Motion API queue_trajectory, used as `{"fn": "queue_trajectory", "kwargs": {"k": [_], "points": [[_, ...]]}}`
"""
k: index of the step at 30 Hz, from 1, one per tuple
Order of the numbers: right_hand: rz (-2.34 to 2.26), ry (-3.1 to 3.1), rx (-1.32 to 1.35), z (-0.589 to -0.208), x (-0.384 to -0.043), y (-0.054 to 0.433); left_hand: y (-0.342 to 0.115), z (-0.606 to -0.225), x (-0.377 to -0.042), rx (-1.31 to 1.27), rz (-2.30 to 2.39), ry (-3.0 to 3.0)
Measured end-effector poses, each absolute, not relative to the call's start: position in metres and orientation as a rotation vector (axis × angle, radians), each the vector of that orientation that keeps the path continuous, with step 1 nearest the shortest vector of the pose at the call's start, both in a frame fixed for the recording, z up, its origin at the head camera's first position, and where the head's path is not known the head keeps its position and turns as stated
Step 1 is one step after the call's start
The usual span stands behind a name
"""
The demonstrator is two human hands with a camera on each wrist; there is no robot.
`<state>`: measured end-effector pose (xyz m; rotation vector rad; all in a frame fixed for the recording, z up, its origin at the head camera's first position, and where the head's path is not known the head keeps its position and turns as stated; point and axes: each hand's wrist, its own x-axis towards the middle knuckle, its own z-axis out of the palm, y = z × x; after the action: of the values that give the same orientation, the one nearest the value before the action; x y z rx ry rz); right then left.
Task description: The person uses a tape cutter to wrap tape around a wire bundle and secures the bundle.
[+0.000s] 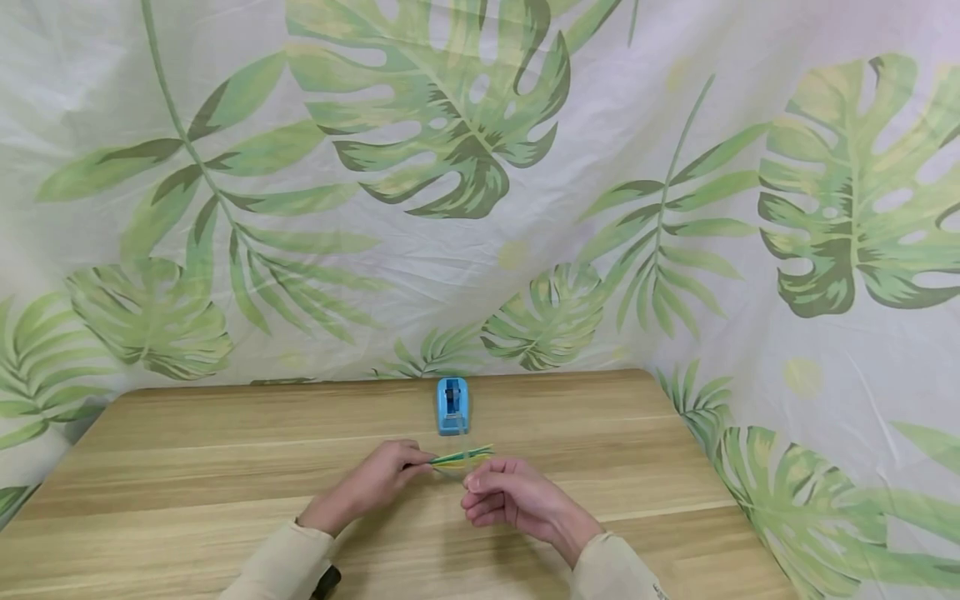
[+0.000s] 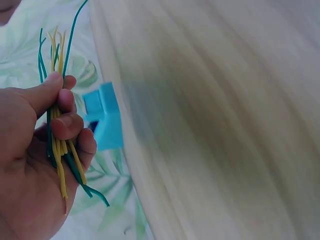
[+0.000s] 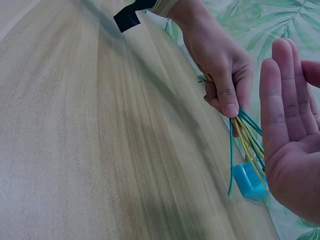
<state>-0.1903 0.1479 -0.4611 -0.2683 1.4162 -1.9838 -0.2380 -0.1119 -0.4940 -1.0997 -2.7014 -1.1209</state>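
My left hand (image 1: pixel 378 477) grips a bundle of thin green and yellow wires (image 1: pixel 456 459) around its middle. In the left wrist view, the wire ends (image 2: pixel 61 175) stick out both above and below the fingers. A blue tape dispenser (image 1: pixel 452 408) stands just beyond the hands. From it a narrow clear strip of tape (image 1: pixel 462 435) runs toward me, past the wires' free ends. The thumb and forefinger of my right hand (image 1: pixel 521 500) pinch the strip's near end. Its other fingers look fairly straight in the right wrist view, where the pinch itself is mostly hidden.
All this happens over a wood-grain table (image 1: pixel 225 467). Behind it and along its right side hangs a leaf-patterned cloth (image 1: pixel 420 275). A black device (image 1: pixel 326 582) sits at the left wrist.
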Motion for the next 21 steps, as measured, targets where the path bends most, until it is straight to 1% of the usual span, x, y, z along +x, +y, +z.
{"fn": "queue_trajectory", "kwargs": {"k": [11, 21], "points": [[-1.993, 1.416, -0.294, -0.462, -0.193, 0.149, -0.085, -0.489, -0.228, -1.054, -1.057, -2.681], [-1.995, 1.415, -0.298, -0.461, -0.192, 0.148, -0.076, -0.484, -0.22, -1.023, -1.086, -2.67]]}}
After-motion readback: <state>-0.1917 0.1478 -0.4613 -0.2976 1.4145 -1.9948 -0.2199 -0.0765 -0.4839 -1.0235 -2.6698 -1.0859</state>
